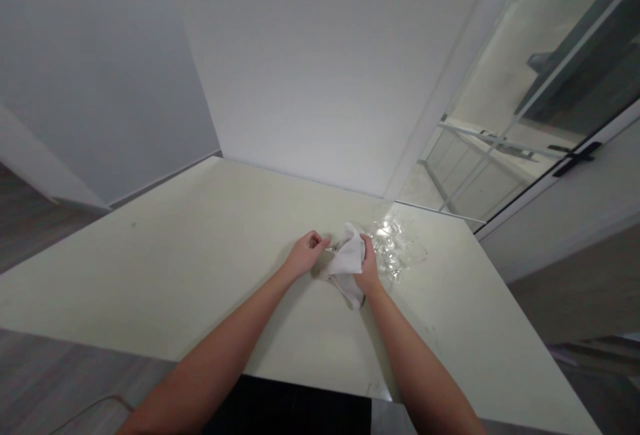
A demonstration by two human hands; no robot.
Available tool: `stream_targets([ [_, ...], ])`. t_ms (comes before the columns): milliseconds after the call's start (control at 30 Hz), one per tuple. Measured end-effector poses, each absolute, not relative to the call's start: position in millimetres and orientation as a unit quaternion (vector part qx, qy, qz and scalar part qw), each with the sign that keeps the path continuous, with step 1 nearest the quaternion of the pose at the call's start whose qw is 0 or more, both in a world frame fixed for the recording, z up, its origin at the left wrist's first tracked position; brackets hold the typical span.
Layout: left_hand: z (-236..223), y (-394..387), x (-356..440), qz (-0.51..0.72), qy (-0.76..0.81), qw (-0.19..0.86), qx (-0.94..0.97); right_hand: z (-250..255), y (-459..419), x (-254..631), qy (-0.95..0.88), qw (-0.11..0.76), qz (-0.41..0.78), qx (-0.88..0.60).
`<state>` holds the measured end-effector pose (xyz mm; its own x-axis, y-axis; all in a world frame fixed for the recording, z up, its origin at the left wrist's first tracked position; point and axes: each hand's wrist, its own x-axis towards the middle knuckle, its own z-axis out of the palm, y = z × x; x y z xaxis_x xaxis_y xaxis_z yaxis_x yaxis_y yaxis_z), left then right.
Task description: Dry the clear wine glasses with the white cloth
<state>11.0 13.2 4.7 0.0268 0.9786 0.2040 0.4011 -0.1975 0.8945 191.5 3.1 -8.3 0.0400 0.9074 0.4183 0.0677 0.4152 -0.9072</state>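
My right hand [369, 267] is closed around a white cloth [347, 263], which is bunched over one end of a clear glass. My left hand [306, 253] pinches the thin stem or base [331, 247] of that glass, fingers curled. Both hands are held just above the pale table [200, 255], near its middle. The bowl of the glass is hidden inside the cloth.
Several clear glasses [397, 245] stand clustered just right of my hands, toward the far right part of the table. A white wall rises behind the table. A glass door with a black handle [575, 158] is at the right.
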Motion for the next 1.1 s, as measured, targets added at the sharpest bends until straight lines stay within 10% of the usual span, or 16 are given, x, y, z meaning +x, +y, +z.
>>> stream_targets([
  [300, 21.9, -13.3, 12.7, 0.398, 0.358, 0.111, 0.837, -22.0, 13.3, 193.0, -0.498, 0.549, 0.537, -0.403],
  [633, 27.4, 9.5, 0.5, 0.391, 0.503, 0.614, 0.466, -6.7, -8.9, 187.2, -0.685, 0.545, 0.328, -0.355],
  [933, 25.3, -2.6, 5.7, 0.441, 0.394, 0.196, 0.782, -28.6, 8.2, 187.2, -0.497, 0.596, 0.448, -0.444],
  [1100, 20.8, 6.1, 2.7, 0.403, 0.457, 0.345, 0.714, -18.8, 2.8, 193.1, -0.59, 0.574, 0.377, -0.425],
])
